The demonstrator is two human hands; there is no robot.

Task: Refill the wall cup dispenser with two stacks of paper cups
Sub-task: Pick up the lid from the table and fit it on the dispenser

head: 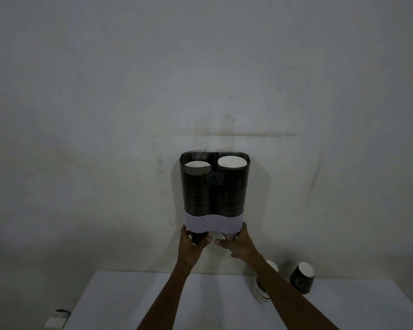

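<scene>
No readable brand anywhere; the loose dark cup [302, 277] on the table [177, 301] at right has a pale mark on its side, too dim to make out. Your wall cup dispenser [214, 189] hangs on the gray wall [105, 91] above the table's far edge: dark see-through shell w/ two tubes side by side & a pale wavy band [214, 222] round the bottom. Both tubes are full: left stack [196, 184] sits a bit lower, white inside of its top cup half hidden by the rim; right stack [231, 182] reaches nearly to the top, white mouth fully showing. Cups look like ribbed dark paper, white inside. Your left hand [193, 244] is wrapped round the cup poking out under the left tube; your right hand [239, 241] grips the cup under the right tube, thumbs toward the middle. A short stack [261, 291] w/ white rims stands on the table by your right forearm, partly hidden. Table top is plain, smooth, pale.
</scene>
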